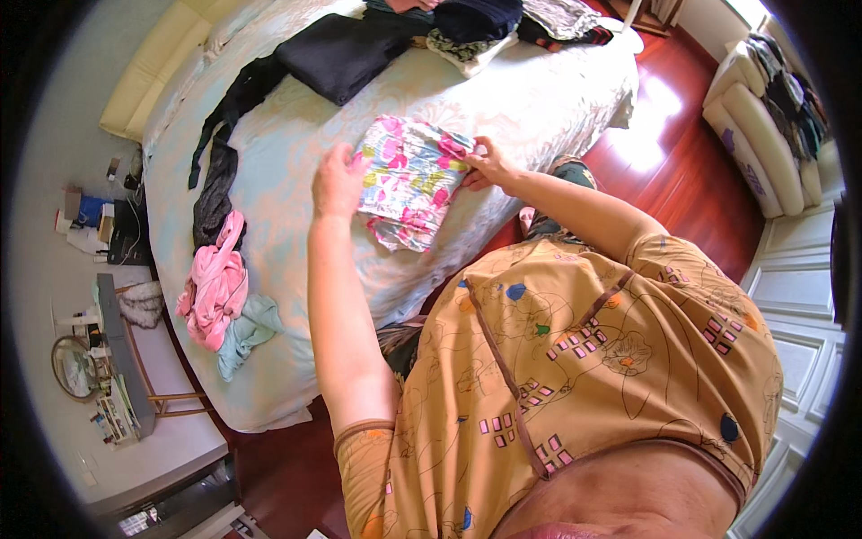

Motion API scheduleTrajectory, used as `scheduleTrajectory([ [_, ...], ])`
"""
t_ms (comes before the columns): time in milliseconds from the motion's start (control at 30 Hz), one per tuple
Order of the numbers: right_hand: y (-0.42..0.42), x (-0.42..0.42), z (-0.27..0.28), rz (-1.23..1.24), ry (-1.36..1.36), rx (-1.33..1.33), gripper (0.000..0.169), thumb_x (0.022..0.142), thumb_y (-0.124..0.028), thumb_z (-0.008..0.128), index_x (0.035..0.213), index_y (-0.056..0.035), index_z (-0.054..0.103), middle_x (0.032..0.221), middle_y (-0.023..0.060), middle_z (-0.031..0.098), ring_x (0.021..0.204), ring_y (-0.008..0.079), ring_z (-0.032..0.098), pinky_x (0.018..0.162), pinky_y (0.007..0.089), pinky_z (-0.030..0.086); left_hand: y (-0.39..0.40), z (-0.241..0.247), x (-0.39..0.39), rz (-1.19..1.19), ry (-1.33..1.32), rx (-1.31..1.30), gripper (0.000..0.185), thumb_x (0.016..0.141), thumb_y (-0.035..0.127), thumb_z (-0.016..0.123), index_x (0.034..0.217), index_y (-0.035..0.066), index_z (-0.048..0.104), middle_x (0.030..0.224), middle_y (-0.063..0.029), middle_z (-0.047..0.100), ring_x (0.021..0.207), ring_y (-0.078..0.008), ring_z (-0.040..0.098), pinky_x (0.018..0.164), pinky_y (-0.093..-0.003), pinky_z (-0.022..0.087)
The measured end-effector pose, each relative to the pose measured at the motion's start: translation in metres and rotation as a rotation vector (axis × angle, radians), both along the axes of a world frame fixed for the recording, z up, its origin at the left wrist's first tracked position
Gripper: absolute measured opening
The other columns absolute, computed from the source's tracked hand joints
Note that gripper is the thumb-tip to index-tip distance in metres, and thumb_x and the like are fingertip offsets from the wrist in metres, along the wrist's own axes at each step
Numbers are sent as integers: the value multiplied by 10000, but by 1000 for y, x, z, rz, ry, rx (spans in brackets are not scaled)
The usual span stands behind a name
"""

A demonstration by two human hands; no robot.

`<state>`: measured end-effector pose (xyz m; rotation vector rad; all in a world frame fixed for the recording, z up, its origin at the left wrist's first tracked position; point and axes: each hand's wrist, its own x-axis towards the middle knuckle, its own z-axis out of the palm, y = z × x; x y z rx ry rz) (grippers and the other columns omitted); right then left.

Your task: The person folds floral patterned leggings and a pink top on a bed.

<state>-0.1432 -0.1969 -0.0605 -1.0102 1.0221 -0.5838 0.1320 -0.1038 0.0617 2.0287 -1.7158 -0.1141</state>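
A floral cloth garment [407,182], white and pale blue with pink flowers, lies folded into a rough rectangle on the bed [283,168]. My left hand [339,180] grips its left edge, the thumb lying on top of the fabric. At the upper right corner, my right hand [495,165] pinches the cloth between thumb and fingers. The lower edge of the garment is creased and uneven. Whether it is one piece or several layers I cannot tell.
Beyond the cloth lie a folded black garment [343,54] and a clothes pile [475,30]. At the top edge shows what looks like another person's hand [411,5]. A pink garment [219,290] and a light-blue one [252,330] lie left. A sofa [754,135] stands right.
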Motion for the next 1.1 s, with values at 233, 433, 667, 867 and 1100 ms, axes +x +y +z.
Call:
scheduleTrajectory([
  [233,3,-8,4,73,23,-232,445,934,-112,564,1324,-107,349,791,138,656,609,192,666,499,319,551,100,-64,-116,-235,-343,-11,518,730,358,770,1081,35,568,942,-127,544,886,-307,550,744,-408,481],
  [433,10,-10,-1,13,58,-386,255,912,-68,550,1150,-43,462,711,110,653,540,160,642,460,302,518,98,-97,-123,-114,-443,-36,447,755,329,746,1054,76,530,916,-104,505,872,-289,547,708,-418,472],
  [667,-10,-6,3,156,174,-366,162,896,-77,568,1030,13,586,746,121,675,539,177,653,481,313,544,86,-118,-115,-96,-516,-120,159,878,207,591,952,88,516,851,-100,497,805,-292,563,629,-419,476],
  [867,-38,-34,-6,15,-36,-332,110,867,-56,597,962,-7,621,737,108,671,634,201,671,564,310,547,104,-102,-100,-65,-465,-203,39,887,102,531,895,65,540,859,-111,504,809,-294,554,714,-401,466],
  [1100,-27,-37,2,419,617,-975,348,822,-307,649,1003,-11,629,912,223,668,943,332,649,822,407,506,127,-107,-100,-143,-506,-146,103,851,112,552,950,89,570,886,-95,502,841,-285,540,728,-390,442],
])
